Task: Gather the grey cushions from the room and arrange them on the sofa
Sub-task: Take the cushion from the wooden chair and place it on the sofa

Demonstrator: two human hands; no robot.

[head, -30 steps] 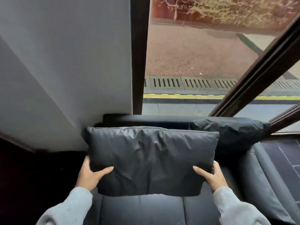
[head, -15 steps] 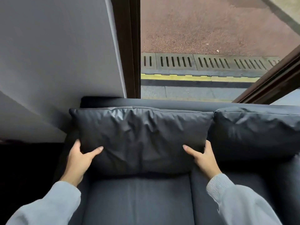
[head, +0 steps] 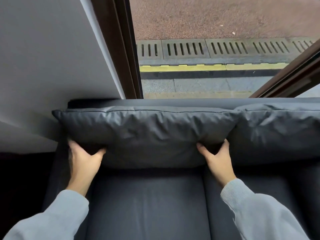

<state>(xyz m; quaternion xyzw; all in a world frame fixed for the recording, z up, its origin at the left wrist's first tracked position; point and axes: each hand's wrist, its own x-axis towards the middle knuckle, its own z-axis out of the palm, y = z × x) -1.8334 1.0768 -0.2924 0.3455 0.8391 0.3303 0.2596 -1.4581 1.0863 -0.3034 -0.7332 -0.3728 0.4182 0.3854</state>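
Note:
A dark grey cushion point(head: 147, 134) leans upright against the backrest of the dark grey sofa point(head: 147, 201), at its left end. My left hand point(head: 83, 161) grips the cushion's lower left part, thumb pressed into the fabric. My right hand point(head: 216, 158) grips its lower right part the same way. A second grey cushion point(head: 280, 132) stands to the right, touching the first one along its side.
A white wall point(head: 52, 66) rises behind the sofa's left end. A dark brown window frame point(head: 121, 49) and glass stand behind the backrest, with a drain grate and pavement outside. Dark floor point(head: 20, 179) lies left of the sofa.
The cushion went from held above the seat to pushed back against the backrest beside the second cushion. Both hands have moved forward with it and dig deeper into its lower part.

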